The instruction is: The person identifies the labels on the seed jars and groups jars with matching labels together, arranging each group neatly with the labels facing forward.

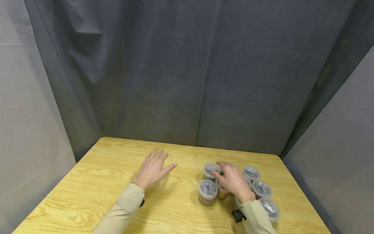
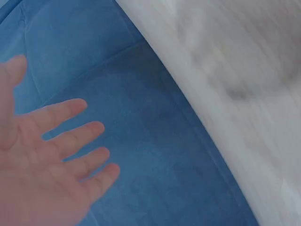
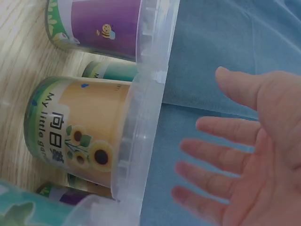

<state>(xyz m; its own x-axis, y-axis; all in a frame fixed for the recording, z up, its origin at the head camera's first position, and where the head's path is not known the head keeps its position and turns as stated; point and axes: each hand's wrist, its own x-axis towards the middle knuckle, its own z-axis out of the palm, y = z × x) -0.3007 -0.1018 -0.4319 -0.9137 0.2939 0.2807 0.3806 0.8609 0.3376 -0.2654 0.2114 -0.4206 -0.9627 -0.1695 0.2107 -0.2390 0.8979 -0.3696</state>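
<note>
My left hand (image 1: 151, 169) hovers over the left-centre of the table with fingers spread, holding nothing; the left wrist view shows its open palm (image 2: 44, 165). My right hand (image 1: 232, 181) is over a cluster of lidded plastic tubs, its fingers apart and nothing in them. Nearest in the right wrist view stands an orange tub (image 3: 94, 136) with sunflowers printed on its label, beside the palm (image 3: 263, 165). A purple tub (image 3: 106, 26) with a bee picture stands beyond it, and a teal tub (image 3: 33, 207) is at the near side. The right hand and sleeve hide part of the cluster.
At the cluster's left stand a front tub (image 1: 208, 192) and one behind it (image 1: 211, 171). Other tubs stand to the right, including a front one (image 1: 270, 209). A dark curtain (image 1: 163, 71) hangs behind the wooden table (image 1: 96, 182); pale panels (image 1: 336, 156) flank it.
</note>
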